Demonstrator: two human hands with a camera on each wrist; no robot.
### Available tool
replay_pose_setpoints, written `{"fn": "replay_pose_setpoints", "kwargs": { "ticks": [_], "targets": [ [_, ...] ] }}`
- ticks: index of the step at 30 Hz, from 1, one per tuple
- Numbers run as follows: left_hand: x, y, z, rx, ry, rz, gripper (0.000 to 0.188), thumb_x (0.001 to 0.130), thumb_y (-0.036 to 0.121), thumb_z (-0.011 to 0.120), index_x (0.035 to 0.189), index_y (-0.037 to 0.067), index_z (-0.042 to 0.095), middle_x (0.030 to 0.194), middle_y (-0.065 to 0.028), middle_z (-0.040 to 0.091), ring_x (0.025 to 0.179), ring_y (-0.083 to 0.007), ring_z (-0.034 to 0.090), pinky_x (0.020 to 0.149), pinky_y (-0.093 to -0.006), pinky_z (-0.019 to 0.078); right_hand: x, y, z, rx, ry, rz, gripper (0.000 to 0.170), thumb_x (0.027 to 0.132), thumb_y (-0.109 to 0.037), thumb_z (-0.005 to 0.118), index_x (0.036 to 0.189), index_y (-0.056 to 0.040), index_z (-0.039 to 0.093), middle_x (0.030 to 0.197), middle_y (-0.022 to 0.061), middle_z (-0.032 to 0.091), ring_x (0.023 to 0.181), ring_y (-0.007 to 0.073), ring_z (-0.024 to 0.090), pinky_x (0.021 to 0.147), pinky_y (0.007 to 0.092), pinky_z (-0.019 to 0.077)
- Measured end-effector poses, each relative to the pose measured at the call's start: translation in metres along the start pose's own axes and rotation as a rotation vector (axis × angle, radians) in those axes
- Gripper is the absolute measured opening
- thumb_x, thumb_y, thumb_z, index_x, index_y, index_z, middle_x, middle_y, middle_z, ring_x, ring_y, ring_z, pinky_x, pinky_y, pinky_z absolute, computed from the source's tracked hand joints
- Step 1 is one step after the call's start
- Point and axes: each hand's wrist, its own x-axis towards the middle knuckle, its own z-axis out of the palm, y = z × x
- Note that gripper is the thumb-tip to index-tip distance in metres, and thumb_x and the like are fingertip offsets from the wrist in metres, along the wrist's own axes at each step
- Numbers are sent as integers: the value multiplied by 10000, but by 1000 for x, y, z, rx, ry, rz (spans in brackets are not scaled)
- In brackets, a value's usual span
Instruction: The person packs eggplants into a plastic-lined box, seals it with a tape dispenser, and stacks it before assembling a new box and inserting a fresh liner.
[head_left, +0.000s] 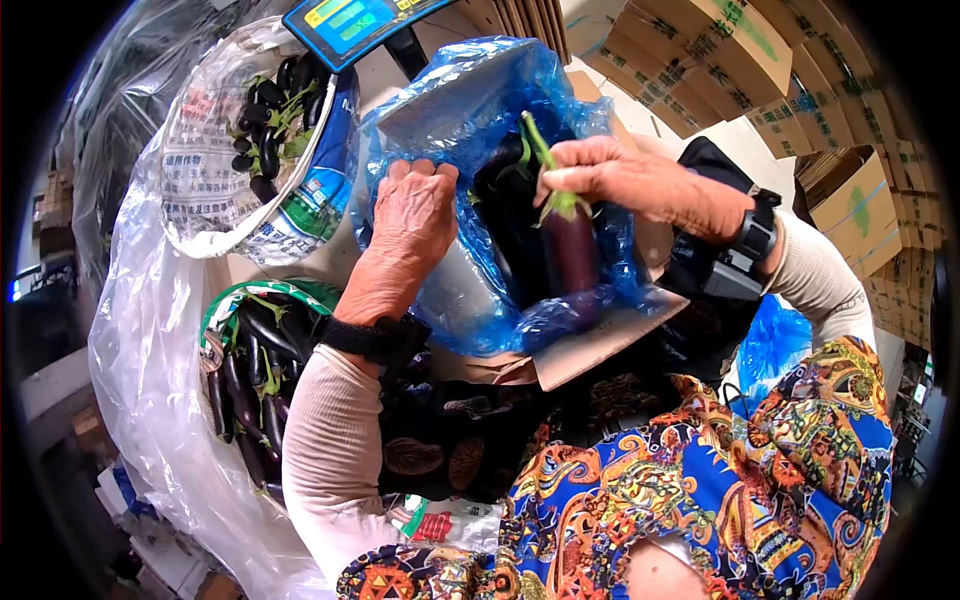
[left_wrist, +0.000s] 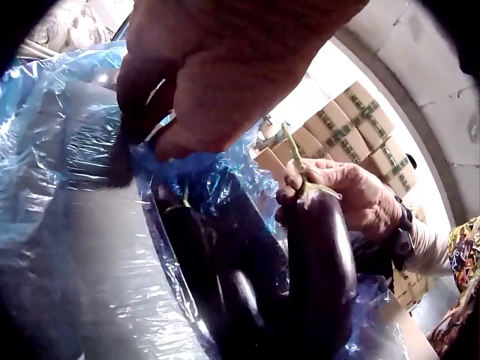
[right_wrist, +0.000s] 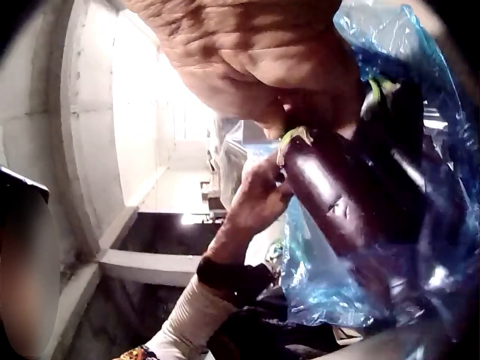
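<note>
My right hand [head_left: 610, 180] pinches an eggplant [head_left: 572, 250] by its green stem end; the dark purple body hangs down into a box lined with a blue plastic bag [head_left: 470, 315]. In the left wrist view this eggplant [left_wrist: 322, 262] shows a shiny skin and a long pale stem. Several other eggplants [head_left: 495, 190] lie inside the bag beside it. My left hand [head_left: 412, 215] grips the bag at its left side, with fingers curled over the bunched film. A cardboard flap [head_left: 600, 340] sticks out at the box's near edge.
At the upper left stands a woven sack [head_left: 205, 160] with small eggplants in it. Below it, a green-rimmed container [head_left: 225, 300] holds long eggplants. A blue digital scale display [head_left: 350, 22] rises behind the box. Cardboard cartons [head_left: 700, 65] are stacked at the upper right.
</note>
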Motion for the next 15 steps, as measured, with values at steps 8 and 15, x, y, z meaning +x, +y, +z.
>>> {"fn": "replay_pose_setpoints", "kwargs": {
  "ticks": [8, 15],
  "targets": [
    [13, 43, -5, -273, 116, 101, 93, 811, 52, 593, 898, 20, 593, 848, -202, 607, 842, -384, 613, 748, -463, 510, -3, 25, -49, -941, -5, -536, 270, 952, -75, 512, 1200, -43, 614, 1176, 99, 573, 1144, 205, 547, 945, 284, 462],
    [32, 42, 70, -580, -236, -380, 642, 815, 342, 688, 1290, -24, 456, 1114, -311, 621, 1096, -449, 587, 959, -465, 457, 8, 5, -36, -1167, -86, -388, 390, 879, -33, 545, 1269, -22, 560, 1256, 161, 524, 1197, 303, 500, 1006, 324, 427]
  ]
}}
